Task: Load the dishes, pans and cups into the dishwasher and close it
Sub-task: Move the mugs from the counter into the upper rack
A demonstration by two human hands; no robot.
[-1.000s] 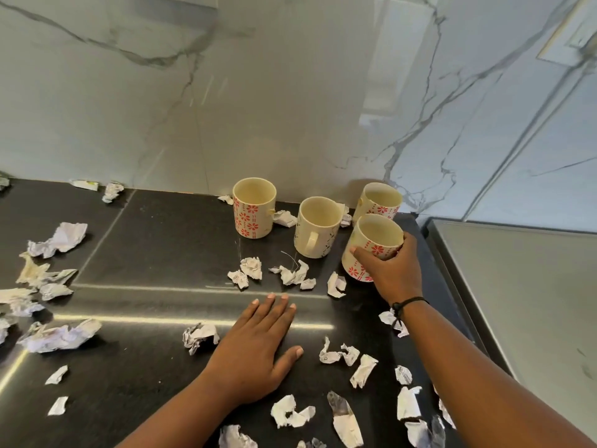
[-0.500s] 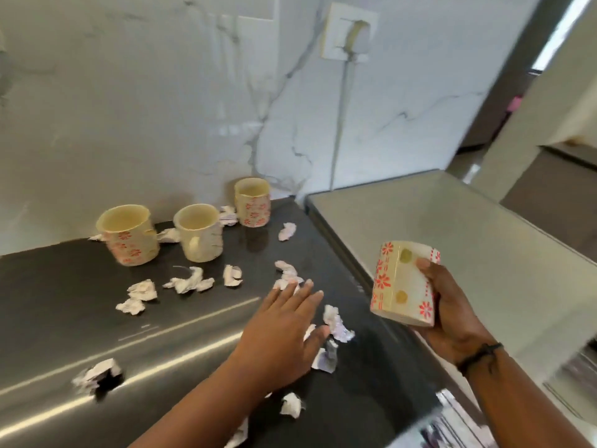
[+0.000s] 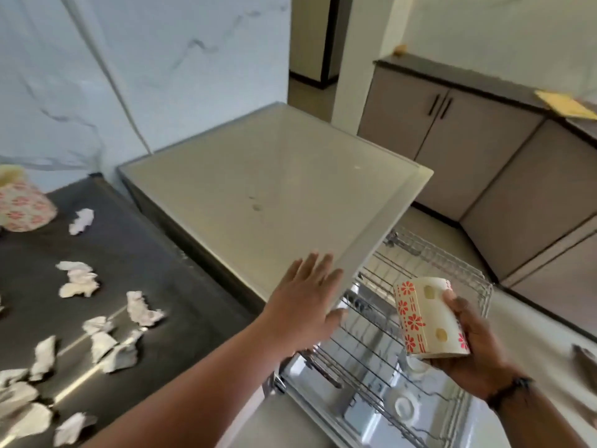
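My right hand (image 3: 475, 354) grips a cream mug with red flowers (image 3: 426, 316), held on its side above the pulled-out wire rack (image 3: 429, 263) of the open dishwasher. The dishwasher's grey top (image 3: 274, 189) fills the middle of the view. With fingers straight, my left hand (image 3: 307, 295) lies flat at the front corner of that top. Another flowered mug (image 3: 22, 202) stands at the far left on the black counter (image 3: 145, 270). Something white and round lies low in the rack (image 3: 405, 405), blurred.
Crumpled paper scraps (image 3: 77, 279) litter the black counter on the left. Grey cabinets (image 3: 452, 124) with dark handles line the right, and a doorway (image 3: 310, 43) opens behind. A marble wall (image 3: 129, 76) backs the counter.
I turned right from the counter. My right hand carried the mug from the counter to above the dishwasher rack. My left hand slid from the counter to the dishwasher top's corner.
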